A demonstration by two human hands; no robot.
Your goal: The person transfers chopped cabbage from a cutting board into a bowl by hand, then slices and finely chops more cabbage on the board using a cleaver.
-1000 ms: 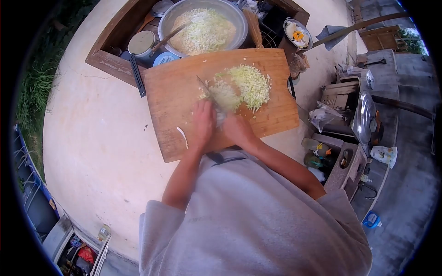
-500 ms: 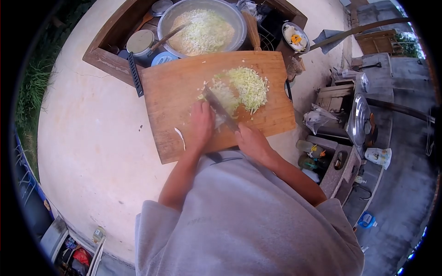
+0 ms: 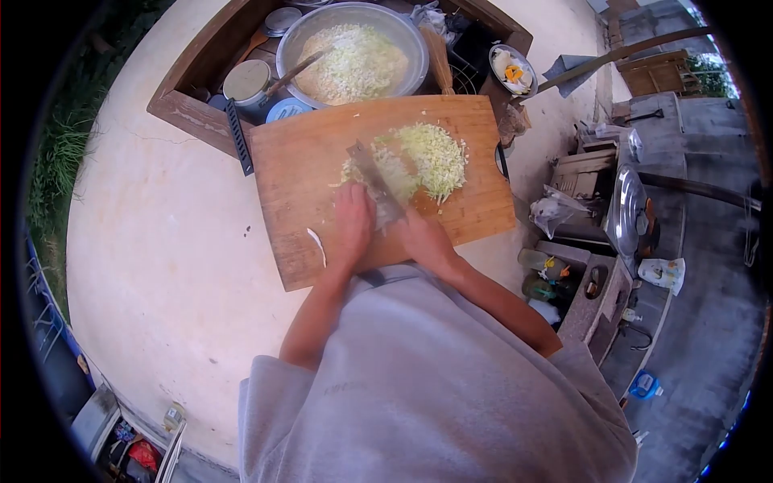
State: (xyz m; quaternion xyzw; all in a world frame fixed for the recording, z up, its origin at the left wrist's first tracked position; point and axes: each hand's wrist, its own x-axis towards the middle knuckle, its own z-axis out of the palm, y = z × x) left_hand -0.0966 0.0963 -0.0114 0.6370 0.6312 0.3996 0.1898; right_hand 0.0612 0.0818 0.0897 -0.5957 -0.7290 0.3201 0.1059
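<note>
My right hand [image 3: 424,239] grips a kitchen knife [image 3: 372,175], its wide blade slanting up and left across the cutting board [image 3: 302,161]. The blade is smeared by motion. Close on its left side, my left hand [image 3: 354,216] has its fingers curled down on pale green cabbage [image 3: 349,171], much of which the hand hides. Right of the blade lies a heap of finely chopped cabbage [image 3: 435,157], with looser bits spreading toward the knife. A thin white strip [image 3: 316,246] rests near the board's lower left edge.
Beyond the board, a wooden tray-like surface [image 3: 189,113] bears a large basin [image 3: 416,48] of chopped cabbage with a stick in it, a lidded tub [image 3: 246,79], a brush [image 3: 439,60] and a bowl of scraps [image 3: 514,72]. A metal lid [image 3: 628,209] stands at right.
The knife and my right hand have shifted slightly left, the blade now steeper. My left hand stays almost in place beside it. The view has moved slightly.
</note>
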